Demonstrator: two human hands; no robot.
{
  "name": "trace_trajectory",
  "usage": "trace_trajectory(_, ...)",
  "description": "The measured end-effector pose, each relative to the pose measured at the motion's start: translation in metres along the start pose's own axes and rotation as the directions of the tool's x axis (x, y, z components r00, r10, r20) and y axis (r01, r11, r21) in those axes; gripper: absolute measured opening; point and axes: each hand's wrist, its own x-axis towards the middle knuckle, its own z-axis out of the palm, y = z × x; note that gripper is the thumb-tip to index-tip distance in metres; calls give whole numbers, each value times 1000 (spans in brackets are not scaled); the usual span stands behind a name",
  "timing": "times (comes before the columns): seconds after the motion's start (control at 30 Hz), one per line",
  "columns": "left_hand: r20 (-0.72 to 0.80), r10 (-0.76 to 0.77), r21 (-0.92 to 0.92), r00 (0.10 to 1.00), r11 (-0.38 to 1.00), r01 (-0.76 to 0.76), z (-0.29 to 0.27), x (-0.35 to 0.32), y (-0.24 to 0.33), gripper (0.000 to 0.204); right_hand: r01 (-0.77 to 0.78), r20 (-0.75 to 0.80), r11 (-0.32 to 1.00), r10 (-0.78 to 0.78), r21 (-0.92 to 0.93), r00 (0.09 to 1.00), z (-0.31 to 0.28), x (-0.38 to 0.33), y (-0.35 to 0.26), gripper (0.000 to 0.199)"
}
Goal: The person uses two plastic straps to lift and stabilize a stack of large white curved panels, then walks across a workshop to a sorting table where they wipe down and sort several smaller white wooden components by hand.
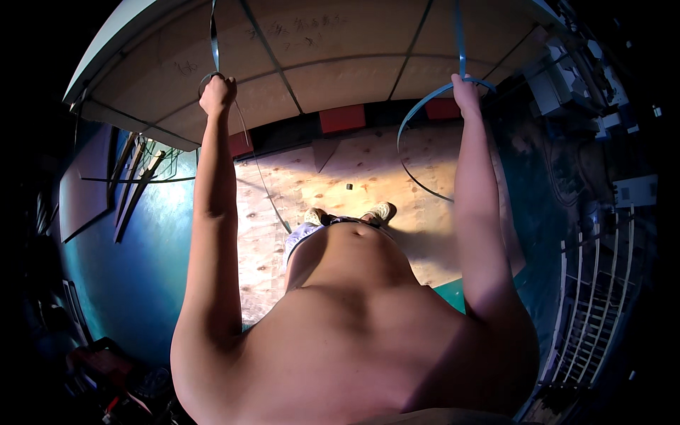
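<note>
Both my arms reach forward to a large brown box-like package [340, 79] bound with dark bands. My left hand [218, 94] is closed around a dark strapping band [214, 42], which rises over the package; a thin loose length hangs from that hand toward the floor. A blue strapping band [461, 46] is gripped in my right hand [465, 94]. It also runs up over the package, and its loose end curls in a wide arc beside my right forearm and down over the plywood. Both hands are at about the same height, well apart.
Red blocks [342, 118] show under the package's lower edge. I stand on plywood sheeting [340, 163] with a small dark cube [349, 187] on it. Dark bars [138, 184] lean at the left over a green floor. A pale metal rack [591, 304] stands at the right.
</note>
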Motion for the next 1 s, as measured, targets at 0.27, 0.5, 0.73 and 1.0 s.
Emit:
trace_trajectory(0.27,17,-132,-225,991,965,133,10,7,-6,51,-324,369,462,-9,826,929,14,5,4,17)
trace_trajectory(0.5,6,-86,-91,996,992,87,10,5,-11,48,-357,395,367,-31,859,918,18,2,3,19)
trace_trajectory(0.73,-116,177,319,977,939,-132,18,14,-40,25,-58,170,992,38,116,985,12,5,-4,41)
trace_trajectory(1.0,-90,298,452,950,862,-228,20,34,-47,24,4,127,942,41,-335,991,-3,-5,-18,46)
